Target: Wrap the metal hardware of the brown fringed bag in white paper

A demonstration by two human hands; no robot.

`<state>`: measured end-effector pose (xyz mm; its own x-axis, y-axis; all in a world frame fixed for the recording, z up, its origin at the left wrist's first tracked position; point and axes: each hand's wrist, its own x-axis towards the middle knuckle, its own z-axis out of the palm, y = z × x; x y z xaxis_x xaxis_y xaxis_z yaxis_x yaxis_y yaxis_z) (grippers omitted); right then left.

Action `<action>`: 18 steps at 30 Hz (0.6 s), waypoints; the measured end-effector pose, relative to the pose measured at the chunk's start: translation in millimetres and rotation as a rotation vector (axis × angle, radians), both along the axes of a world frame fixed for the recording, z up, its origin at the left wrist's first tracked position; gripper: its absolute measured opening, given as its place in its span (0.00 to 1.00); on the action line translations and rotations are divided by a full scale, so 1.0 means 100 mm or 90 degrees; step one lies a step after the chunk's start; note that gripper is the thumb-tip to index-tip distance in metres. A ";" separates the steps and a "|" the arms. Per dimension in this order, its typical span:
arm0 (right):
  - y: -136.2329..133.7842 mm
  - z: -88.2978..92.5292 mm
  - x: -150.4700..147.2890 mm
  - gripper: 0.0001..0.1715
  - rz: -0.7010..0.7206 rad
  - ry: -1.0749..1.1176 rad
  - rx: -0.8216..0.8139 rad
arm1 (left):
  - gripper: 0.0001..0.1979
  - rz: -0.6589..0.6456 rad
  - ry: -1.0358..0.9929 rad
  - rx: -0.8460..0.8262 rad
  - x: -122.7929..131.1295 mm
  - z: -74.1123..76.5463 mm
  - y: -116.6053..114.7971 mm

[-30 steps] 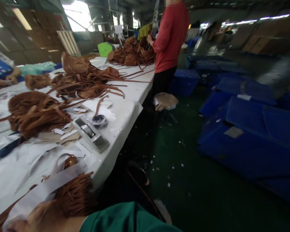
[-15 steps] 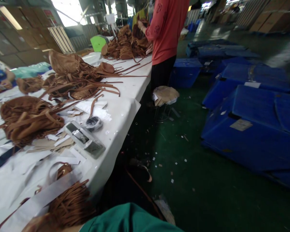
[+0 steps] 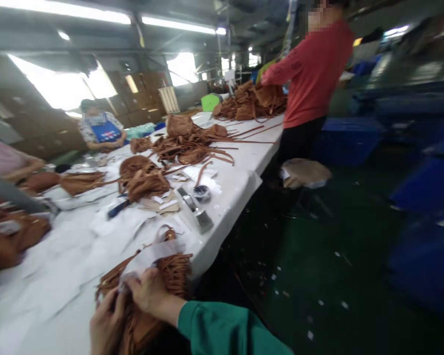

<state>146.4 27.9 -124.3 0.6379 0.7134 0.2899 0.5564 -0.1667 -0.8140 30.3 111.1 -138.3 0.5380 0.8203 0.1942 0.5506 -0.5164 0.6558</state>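
At the near edge of the white table (image 3: 240,185) lies a brown fringed leather bag (image 3: 172,271) with a white paper strip (image 3: 151,254) across it. My right hand (image 3: 148,292), in a green sleeve, is closed on the bag and the end of the strip. My left hand (image 3: 105,325) grips the bag's lower left side, fingers curled into the fringe. The bag's lower part is hidden under my hands.
Piles of brown bags and straps (image 3: 185,140) cover the table, with a metal tool (image 3: 196,209) and a tape roll (image 3: 202,193) near its edge. A person in red (image 3: 313,79) stands at the far end by a stool (image 3: 305,172). Seated people at left. Blue crates (image 3: 425,197) at right.
The view has swung left and up, showing more of the table and seated people. Both my hands have come into view, gripping the fringed bag.
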 end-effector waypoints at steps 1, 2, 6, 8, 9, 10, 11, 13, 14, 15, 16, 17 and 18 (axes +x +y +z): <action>-0.01 0.04 0.01 0.17 0.000 0.019 0.011 | 0.18 -0.022 -0.034 -0.018 0.00 0.02 -0.04; -0.02 0.06 0.02 0.20 0.002 0.037 0.025 | 0.19 -0.047 -0.078 -0.026 0.02 0.04 -0.07; 0.07 0.10 0.13 0.24 0.032 0.108 0.071 | 0.20 -0.097 -0.184 -0.049 0.11 0.17 -0.06; 0.10 0.13 0.17 0.26 0.067 0.135 0.082 | 0.19 -0.107 -0.229 -0.070 0.12 0.21 -0.05; 0.11 0.15 0.19 0.27 0.083 0.146 0.084 | 0.18 -0.110 -0.251 -0.081 0.11 0.22 -0.04; 0.12 0.17 0.19 0.28 0.094 0.154 0.084 | 0.18 -0.111 -0.275 -0.092 0.10 0.22 -0.04; 0.13 0.21 0.19 0.29 0.102 0.161 0.083 | 0.18 -0.108 -0.299 -0.106 0.08 0.22 -0.05; 0.16 0.27 0.18 0.31 0.116 0.171 0.079 | 0.19 -0.096 -0.353 -0.146 0.05 0.20 -0.05; 0.19 0.31 0.17 0.32 0.124 0.175 0.077 | 0.21 -0.088 -0.387 -0.172 0.04 0.19 -0.05; 0.22 0.34 0.15 0.32 0.132 0.177 0.074 | 0.22 -0.081 -0.422 -0.200 0.04 0.18 -0.04; 0.25 0.38 0.13 0.32 0.142 0.178 0.072 | 0.23 -0.077 -0.455 -0.227 0.04 0.18 -0.04; 0.28 0.41 0.12 0.32 0.150 0.179 0.070 | 0.24 -0.076 -0.483 -0.251 0.04 0.18 -0.04; 0.32 0.43 0.10 0.32 0.157 0.180 0.069 | 0.25 -0.077 -0.506 -0.273 0.04 0.19 -0.04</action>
